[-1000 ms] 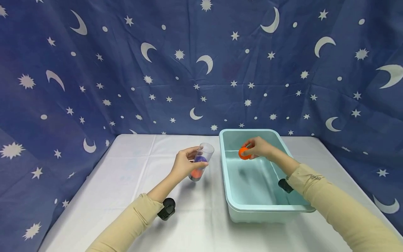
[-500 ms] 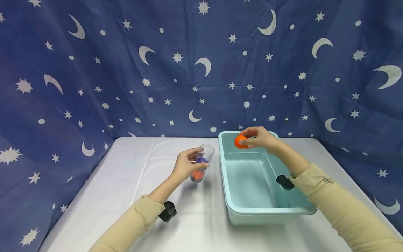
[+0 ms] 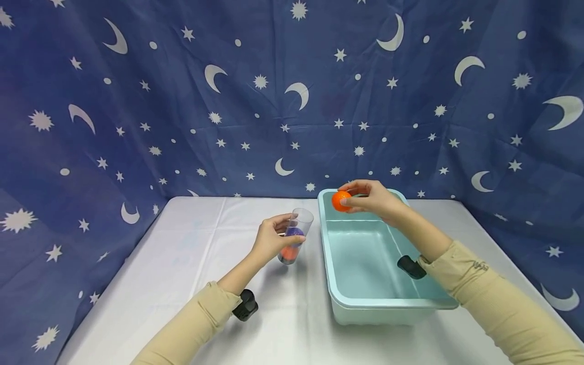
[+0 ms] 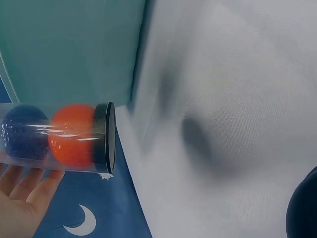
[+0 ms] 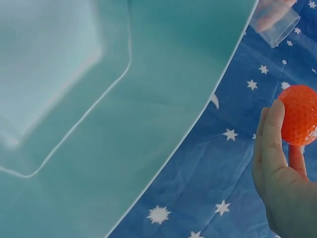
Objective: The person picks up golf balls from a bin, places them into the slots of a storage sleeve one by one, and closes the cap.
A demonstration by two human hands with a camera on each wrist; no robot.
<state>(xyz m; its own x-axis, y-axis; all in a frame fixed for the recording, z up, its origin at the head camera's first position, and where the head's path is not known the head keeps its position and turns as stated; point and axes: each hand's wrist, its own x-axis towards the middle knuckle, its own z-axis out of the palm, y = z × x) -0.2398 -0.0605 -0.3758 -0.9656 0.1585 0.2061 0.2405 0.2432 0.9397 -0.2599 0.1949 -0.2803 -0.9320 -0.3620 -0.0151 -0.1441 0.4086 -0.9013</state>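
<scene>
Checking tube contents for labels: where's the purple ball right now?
Head view, left of the teal tub: the purple ball sits inside the clear tube held by the left hand, just above an orange ball at the tube's lower end.

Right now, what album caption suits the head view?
Left fingers grip a clear tube of two balls; right fingers pinch an orange ball near a teal tub.

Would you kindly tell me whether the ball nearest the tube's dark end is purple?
No, an orange ball sits nearest the dark end of the tube.

No legible text, labels or numbers.
</scene>
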